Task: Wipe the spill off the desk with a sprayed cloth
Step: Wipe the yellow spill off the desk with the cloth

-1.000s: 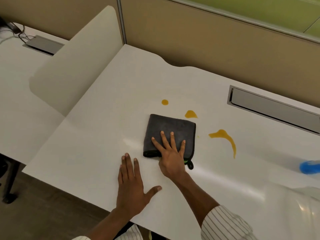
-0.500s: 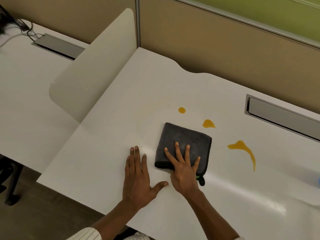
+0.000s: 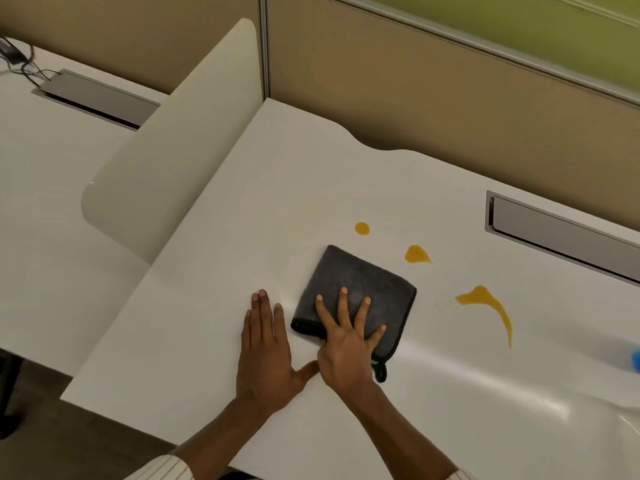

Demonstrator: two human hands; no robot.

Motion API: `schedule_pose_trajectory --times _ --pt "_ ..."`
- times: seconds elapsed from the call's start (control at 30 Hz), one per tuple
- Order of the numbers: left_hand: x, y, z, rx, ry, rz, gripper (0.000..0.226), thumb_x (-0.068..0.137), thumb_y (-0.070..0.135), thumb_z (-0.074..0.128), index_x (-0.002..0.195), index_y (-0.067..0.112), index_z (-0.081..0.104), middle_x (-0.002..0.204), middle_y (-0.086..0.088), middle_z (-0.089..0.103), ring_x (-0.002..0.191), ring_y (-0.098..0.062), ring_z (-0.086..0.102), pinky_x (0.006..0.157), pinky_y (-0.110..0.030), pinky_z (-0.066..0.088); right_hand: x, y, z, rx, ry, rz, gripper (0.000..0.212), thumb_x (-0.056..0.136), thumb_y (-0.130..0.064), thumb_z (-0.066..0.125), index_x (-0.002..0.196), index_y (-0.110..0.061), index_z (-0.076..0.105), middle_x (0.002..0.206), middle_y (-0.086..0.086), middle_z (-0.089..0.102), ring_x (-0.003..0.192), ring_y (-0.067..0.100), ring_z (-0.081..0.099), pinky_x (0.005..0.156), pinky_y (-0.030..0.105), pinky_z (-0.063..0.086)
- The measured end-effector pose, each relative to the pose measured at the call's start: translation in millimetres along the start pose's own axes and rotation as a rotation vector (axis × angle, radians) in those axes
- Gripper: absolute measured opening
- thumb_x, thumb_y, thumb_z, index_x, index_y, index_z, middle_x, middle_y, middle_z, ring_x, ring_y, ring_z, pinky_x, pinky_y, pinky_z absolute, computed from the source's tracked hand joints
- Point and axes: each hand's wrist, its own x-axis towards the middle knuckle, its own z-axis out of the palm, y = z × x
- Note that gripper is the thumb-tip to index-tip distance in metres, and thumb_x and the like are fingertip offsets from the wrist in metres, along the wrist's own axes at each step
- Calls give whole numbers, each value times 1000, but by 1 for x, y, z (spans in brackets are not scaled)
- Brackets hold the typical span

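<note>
My right hand [image 3: 346, 351], fingers spread, presses flat on folded dark grey microfibre cloth [image 3: 360, 292]; left hand [image 3: 266, 355] flat on white desk [image 3: 242, 237] beside it, fingers nearly together. Orange-yellow spill blots [image 3: 485, 303] lie right of cloth, apart.

Single head-worn wide-angle view, looking forward and down from above near edge of white bench [image 3: 207, 289]. Close range: both forearms enter from bottom of frame. Partition wall [image 3: 415, 98] crosses top; neighbouring desk [image 3: 45, 174] at left.

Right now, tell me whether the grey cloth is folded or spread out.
Folded. The cloth lies as a compact thick square with a rolled, doubled edge at its near left, under the right hand.
</note>
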Motion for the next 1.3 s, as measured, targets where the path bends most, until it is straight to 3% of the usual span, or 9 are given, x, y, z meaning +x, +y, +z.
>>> schedule_pose_trajectory --times 0.13,0.2,0.33,0.5,0.63,0.77,0.9,1.07,1.3 --pt "0 2 0 -7 -18 -27 144 73 109 34 171 6 14 181 -19 -5 169 -35 -2 137 -47 6 40 2 -14 -31 35 -101 89 96 -13 48 163 -49 1 174 -2 -19 156 43 -26 114 84 -7" --pt "0 3 -2 -17 -26 -39 146 71 109 37 171 6 13 181 -18 -8 169 -34 -5 137 -45 2 68 7 -26 -37 41 -106 86 98 -15 48 162 -50 3 175 -3 -17 157 42 -23 114 85 -6" --pt "0 4 -4 -14 -53 -49 147 71 110 38 171 4 15 181 -19 -7 168 -35 -2 135 -42 -8 105 15 -46 54 47 72 83 100 -13 48 162 -51 8 176 -5 -12 159 40 -19 114 85 1" --pt "2 4 -5 -26 -74 -50 146 71 109 40 170 4 19 181 -21 -1 168 -38 5 133 -40 -10 109 -22 -43 80 -20 314 84 104 -19 45 163 -44 -8 173 7 -24 153 53 -25 109 89 4" --pt "3 3 -4 -51 -71 -63 147 69 110 41 170 5 22 181 -19 0 168 -38 8 132 -38 -10 109 -29 -39 -34 -34 219 84 105 -26 47 163 -40 -11 173 11 -22 153 57 -20 109 89 6" --pt "1 3 -5 -15 -55 -42 145 72 108 41 169 2 22 180 -21 1 168 -37 5 133 -41 -7 131 7 -60 -23 -55 113 83 104 -19 48 162 -49 -3 175 0 -17 156 49 -19 111 88 5" --pt "0 3 -10 -11 -56 -35 144 74 108 39 169 1 20 180 -21 -5 169 -35 -2 133 -43 -4 135 33 -76 74 -41 267 81 103 -15 46 162 -49 3 175 -1 -14 157 49 -18 111 87 9" --pt "0 5 -12 -31 -73 -45 145 73 108 39 169 1 20 181 -20 -5 169 -35 -1 133 -41 -5 102 23 -59 95 -44 453 79 105 -20 42 164 -40 -6 174 9 -19 153 59 -15 110 87 12" --pt "0 2 -8 -30 -53 -26 144 74 107 39 168 -1 23 180 -22 -3 169 -37 1 134 -43 -3 73 38 -34 -74 9 148 87 100 -13 43 162 -48 -6 175 0 -17 156 52 -16 116 83 8"
